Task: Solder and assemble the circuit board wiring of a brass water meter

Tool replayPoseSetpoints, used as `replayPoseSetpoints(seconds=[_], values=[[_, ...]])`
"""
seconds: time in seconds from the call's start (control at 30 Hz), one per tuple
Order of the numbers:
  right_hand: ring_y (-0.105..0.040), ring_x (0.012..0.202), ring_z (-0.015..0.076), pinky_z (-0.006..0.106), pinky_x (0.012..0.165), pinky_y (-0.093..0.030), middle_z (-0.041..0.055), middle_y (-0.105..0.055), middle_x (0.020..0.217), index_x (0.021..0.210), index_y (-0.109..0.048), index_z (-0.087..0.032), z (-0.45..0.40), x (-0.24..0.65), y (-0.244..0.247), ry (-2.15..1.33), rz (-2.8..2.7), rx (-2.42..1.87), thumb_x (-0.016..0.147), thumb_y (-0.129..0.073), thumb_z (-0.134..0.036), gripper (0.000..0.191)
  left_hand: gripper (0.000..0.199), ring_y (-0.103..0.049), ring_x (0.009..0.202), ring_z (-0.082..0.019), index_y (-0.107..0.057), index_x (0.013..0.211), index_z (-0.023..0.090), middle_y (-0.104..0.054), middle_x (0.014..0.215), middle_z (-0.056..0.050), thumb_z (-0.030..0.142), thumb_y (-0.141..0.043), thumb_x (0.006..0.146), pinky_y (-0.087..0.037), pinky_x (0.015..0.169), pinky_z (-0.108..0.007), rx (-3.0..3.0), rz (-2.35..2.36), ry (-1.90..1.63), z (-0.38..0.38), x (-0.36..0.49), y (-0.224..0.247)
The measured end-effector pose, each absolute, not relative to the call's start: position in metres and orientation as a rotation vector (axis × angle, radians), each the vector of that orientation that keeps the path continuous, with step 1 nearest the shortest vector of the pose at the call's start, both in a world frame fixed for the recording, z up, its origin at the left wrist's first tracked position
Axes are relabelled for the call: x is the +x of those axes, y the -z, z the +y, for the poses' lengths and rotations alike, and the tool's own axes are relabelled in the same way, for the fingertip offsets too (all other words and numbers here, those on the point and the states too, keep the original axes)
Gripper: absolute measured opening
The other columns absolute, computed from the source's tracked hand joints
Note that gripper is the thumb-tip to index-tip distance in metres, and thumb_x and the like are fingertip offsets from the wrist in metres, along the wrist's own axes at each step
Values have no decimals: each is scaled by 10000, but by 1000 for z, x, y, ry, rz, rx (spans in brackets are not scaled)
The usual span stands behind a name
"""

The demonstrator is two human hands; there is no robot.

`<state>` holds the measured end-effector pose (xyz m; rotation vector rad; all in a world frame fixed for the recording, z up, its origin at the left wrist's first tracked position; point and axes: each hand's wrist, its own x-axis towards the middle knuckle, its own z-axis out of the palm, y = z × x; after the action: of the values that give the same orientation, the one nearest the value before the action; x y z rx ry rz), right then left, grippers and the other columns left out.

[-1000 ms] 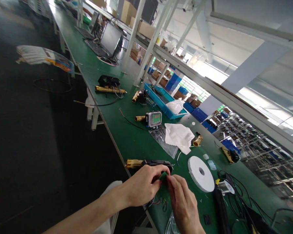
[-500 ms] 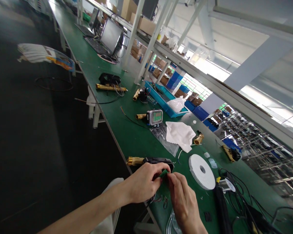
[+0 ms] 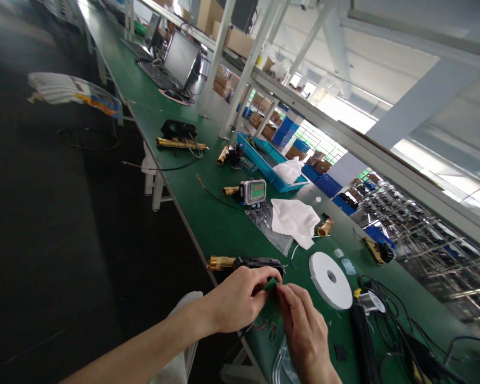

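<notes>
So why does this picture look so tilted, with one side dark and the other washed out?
Head view: the wide lens tilts and bends the green workbench; window glare bleaches the upper right, the floor at left is dim, and the left hand and right hand stay evenly lit.

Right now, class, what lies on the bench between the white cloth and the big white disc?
In the head view, between the white cloth and the white disc lies bare green mat, crossed only by a thin pale wire near the cloth's lower corner.
</notes>
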<state>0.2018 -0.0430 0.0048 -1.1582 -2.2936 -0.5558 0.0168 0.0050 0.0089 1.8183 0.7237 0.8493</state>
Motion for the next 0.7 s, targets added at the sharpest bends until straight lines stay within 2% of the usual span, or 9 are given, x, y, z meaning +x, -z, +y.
replayPoseSetpoints(seconds=[0.3, 0.53, 0.7], values=[[-661, 866, 149, 214, 686, -555, 111, -652, 995, 1186, -512, -131, -44, 206, -3, 518, -2334, -1195, 939, -367, -181, 291, 252, -473, 639, -110, -588, 1006, 215, -530, 703, 37, 126, -449, 815, -335, 596, -221, 1812, 701, -854, 4, 17, -10], [-649, 933, 198, 279, 707, -577, 155, -639, 1013, 1192, -492, -124, -46, 202, -8, 452, -2386, -1222, 927, -297, -151, 330, 277, -441, 599, -105, -596, 1007, 210, -475, 652, 40, 102, -448, 798, -313, 564, -223, 1794, 713, -837, 4, 16, -12], [-653, 903, 204, 294, 684, -580, 158, -636, 1003, 1173, -493, -126, -46, 202, -7, 459, -2392, -1231, 921, -276, -148, 334, 281, -425, 580, -104, -590, 1019, 213, -464, 639, 43, 108, -454, 797, -297, 542, -225, 1794, 725, -823, 4, 17, -10]])
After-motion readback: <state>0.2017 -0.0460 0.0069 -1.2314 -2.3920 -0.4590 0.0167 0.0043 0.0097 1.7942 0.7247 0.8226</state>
